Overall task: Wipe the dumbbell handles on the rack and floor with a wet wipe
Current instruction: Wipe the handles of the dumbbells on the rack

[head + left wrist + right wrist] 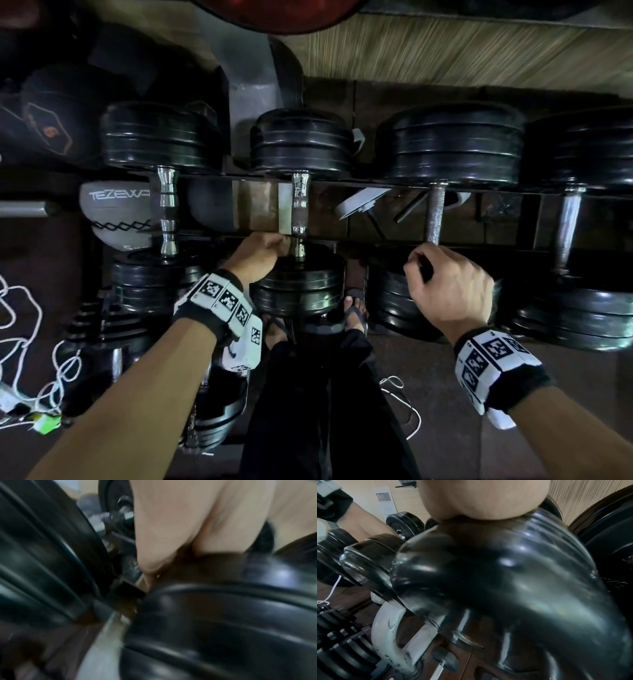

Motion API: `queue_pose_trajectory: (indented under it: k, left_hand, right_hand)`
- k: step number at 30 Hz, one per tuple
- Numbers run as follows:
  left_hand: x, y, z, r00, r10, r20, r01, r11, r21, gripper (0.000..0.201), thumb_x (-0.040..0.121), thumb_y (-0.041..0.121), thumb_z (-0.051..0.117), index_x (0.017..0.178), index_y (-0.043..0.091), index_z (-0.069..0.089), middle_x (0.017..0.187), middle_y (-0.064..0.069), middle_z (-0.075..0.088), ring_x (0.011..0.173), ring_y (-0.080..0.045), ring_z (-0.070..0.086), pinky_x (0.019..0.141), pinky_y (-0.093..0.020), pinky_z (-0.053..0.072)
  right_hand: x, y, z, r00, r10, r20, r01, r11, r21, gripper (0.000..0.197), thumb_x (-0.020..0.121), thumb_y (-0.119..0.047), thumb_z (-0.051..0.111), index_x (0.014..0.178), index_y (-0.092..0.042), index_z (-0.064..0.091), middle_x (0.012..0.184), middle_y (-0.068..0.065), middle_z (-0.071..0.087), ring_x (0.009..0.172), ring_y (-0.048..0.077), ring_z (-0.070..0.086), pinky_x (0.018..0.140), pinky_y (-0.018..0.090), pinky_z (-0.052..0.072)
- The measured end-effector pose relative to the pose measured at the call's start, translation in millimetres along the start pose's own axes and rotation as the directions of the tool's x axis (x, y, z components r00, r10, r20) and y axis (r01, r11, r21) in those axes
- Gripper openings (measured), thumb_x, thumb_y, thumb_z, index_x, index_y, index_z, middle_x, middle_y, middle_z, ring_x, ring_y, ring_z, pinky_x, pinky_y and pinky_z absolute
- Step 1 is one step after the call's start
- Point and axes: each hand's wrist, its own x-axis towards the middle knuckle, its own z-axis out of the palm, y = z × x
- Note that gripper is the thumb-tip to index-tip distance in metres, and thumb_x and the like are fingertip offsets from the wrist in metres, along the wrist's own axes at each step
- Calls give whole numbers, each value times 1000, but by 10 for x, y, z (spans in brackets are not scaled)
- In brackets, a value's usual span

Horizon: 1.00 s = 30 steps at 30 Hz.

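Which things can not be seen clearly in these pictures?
- Wet wipe: not visible in any view; possibly inside the left hand, whose fingers curl away from the head camera.
- Near end of the third handle: covered by the right hand.
- Left wrist view: motion blur; the palm blocks the grip.
- Right wrist view: a black plate fills the frame, hiding the fingers.
- Far-right dumbbell: cut off by the edge.

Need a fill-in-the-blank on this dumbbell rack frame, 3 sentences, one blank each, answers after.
1. The left hand touches the near end of the second dumbbell handle from the ____ on the rack.
2. The right hand is curled around the near end of the ____ handle from the left.
3. The grey ball under the rack reads TEZEWA and sits at the ____ side of the head view.

Missing words: left; third; left
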Motion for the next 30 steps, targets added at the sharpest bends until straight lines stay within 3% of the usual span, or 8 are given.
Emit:
queue_pose_trajectory:
  k: [3, 7, 10, 13, 19, 22, 24, 30]
  left_hand:
    - [-216, 57, -72, 998, 26, -63, -16, 987, 158, 19, 101, 21, 55, 95, 16, 72, 93, -9, 74, 86, -30, 66, 75, -38, 49]
    - [-455, 198, -94, 985, 163, -49, -143, 948, 284, 19, 101, 18, 53, 112, 16, 69, 82, 8, 67, 59, -2, 55, 55, -17, 39]
    - [-513, 281, -61, 975, 207, -83, -207, 978, 14, 20, 96, 15, 64, 116, 15, 67, 103, 9, 71, 80, 11, 65, 82, -11, 52]
    - [-565, 356, -9, 973, 204, -110, -226, 938, -262, 28, 90, 15, 70, 117, 12, 64, 102, 1, 76, 94, -7, 72, 85, -19, 55]
    - [-503, 256, 70, 941, 15, -339, -153, 911, -384, 31, 87, 26, 75, 110, 19, 57, 91, 0, 75, 84, -9, 73, 81, -17, 52]
    - [-401, 205, 280, 843, -12, -538, -141, 960, -242, 18, 93, 29, 67, 103, 16, 60, 85, 10, 67, 82, -11, 69, 73, -12, 49]
    - [-325, 176, 445, 807, -30, -589, -76, 985, -154, 23, 97, 38, 57, 102, 17, 64, 86, 9, 66, 90, -20, 68, 89, -29, 52]
    - [-238, 117, 561, 709, -82, -701, -71, 980, -186, 43, 84, 50, 31, 92, 26, 66, 85, 0, 73, 84, -32, 65, 85, -47, 52]
  right_hand:
    - [3, -154, -74, 997, 52, 58, -52, 999, -6, 8, 86, -29, 64, 86, -23, 70, 81, 4, 73, 72, 37, 67, 64, 33, 40]
    - [36, -452, -17, 972, -57, 230, 27, 991, 130, 18, 92, -35, 64, 110, -36, 67, 95, -9, 73, 88, 22, 70, 72, 33, 51]
    - [129, -704, 170, 908, -187, 374, -46, 844, 534, 37, 96, -28, 64, 133, -32, 60, 112, -9, 64, 100, 4, 61, 89, 34, 54]
    - [244, -959, 400, 825, -248, 508, -120, 801, 587, 54, 99, -33, 60, 150, -30, 43, 130, -3, 53, 119, 5, 50, 104, 26, 43]
    - [431, -948, 655, 833, -132, 537, -320, 676, 663, 19, 96, -35, 65, 94, -16, 66, 103, 3, 67, 94, 17, 63, 84, 29, 49]
    - [562, -873, 732, 859, 134, 495, -478, 560, 677, 24, 100, -28, 61, 102, -4, 62, 92, 7, 73, 66, 14, 67, 56, 25, 53]
    - [696, -869, 838, 839, 252, 482, -542, 477, 692, 22, 99, -22, 62, 101, 0, 63, 85, 14, 75, 49, 7, 60, 45, 18, 44]
    - [1191, -1097, 1189, 861, 203, 466, -481, 624, 617, 10, 96, -18, 65, 99, -13, 73, 90, 6, 73, 83, 23, 72, 78, 38, 58]
